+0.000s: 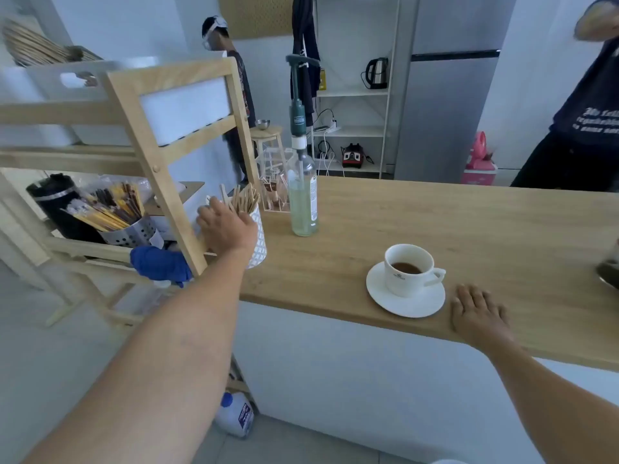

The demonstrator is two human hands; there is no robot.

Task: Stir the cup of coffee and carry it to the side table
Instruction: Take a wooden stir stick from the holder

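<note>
A white cup [410, 271] with dark coffee stands on a white saucer [403, 304] near the front edge of the wooden counter [452, 222]. My right hand [477, 314] lies flat and open on the counter just right of the saucer, not touching it. My left hand [226, 226] reaches into a white patterned holder [259, 244] full of wooden stir sticks [246, 199] at the counter's left end. Its fingers are among the sticks; whether they grip one is hidden.
A pump bottle [303, 192] of pale liquid stands behind the holder. A wooden shelf rack [170, 162] with a metal utensil caddy [129, 229] sits left of the counter. Two people stand behind, one far left [234, 95], one at right [582, 112]. A dark object [609, 272] sits at the right edge.
</note>
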